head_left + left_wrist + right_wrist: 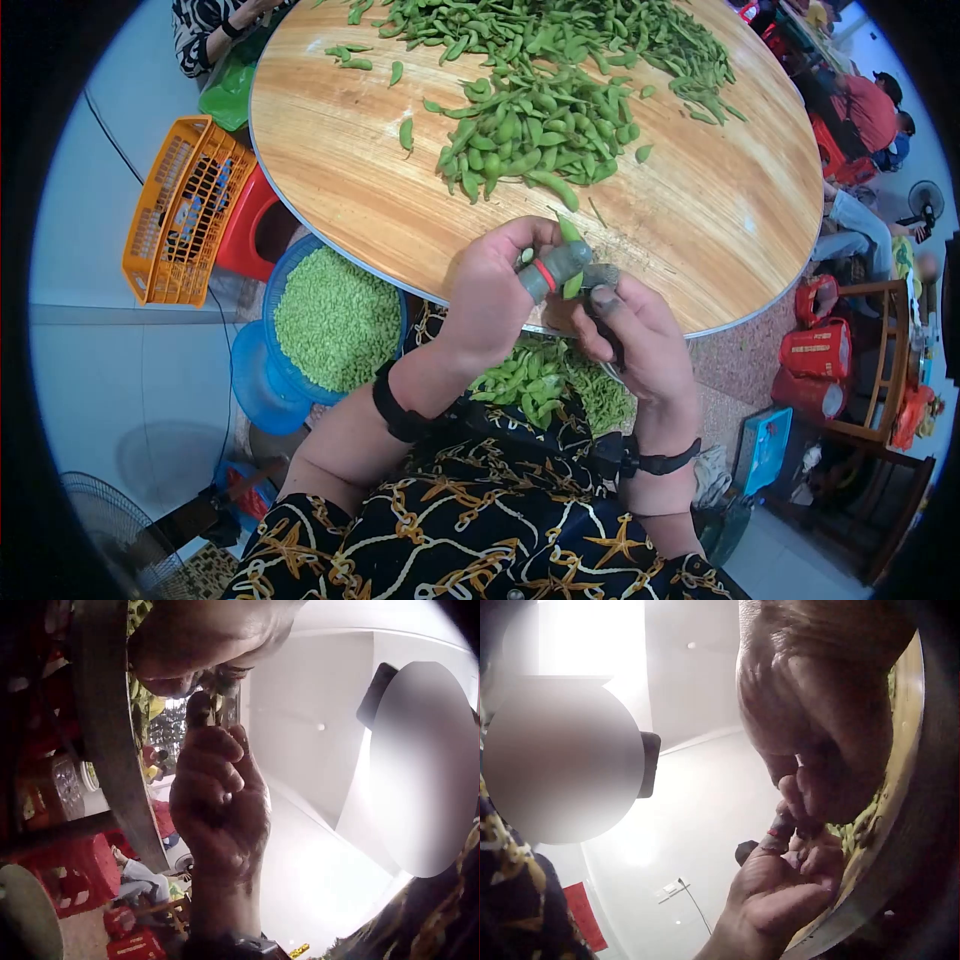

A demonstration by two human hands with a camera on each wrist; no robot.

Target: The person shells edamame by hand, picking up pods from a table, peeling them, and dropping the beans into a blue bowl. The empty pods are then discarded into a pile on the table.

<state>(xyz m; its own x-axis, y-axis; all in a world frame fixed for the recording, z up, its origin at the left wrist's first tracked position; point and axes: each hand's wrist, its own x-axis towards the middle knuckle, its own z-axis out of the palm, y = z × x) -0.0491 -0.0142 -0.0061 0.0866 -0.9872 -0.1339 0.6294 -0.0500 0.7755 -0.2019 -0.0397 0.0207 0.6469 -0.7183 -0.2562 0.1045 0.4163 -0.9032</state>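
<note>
Near the front edge of the round wooden table, my left hand pinches a green edamame pod. Its thumb wears a grey cover with a red band. From the other side my right hand, also with grey-covered fingertips, grips the pod's lower end with thumb and finger. Both wrist views show the fingertips meeting, with the pod mostly hidden there. A pile of edamame pods lies just beyond the hands. Below the table edge, more green pods sit at my lap.
A blue basin of shelled beans stands at left, below the table. Beside it are a red stool and an orange crate. A larger heap of pods covers the table's far side. People sit at the far right.
</note>
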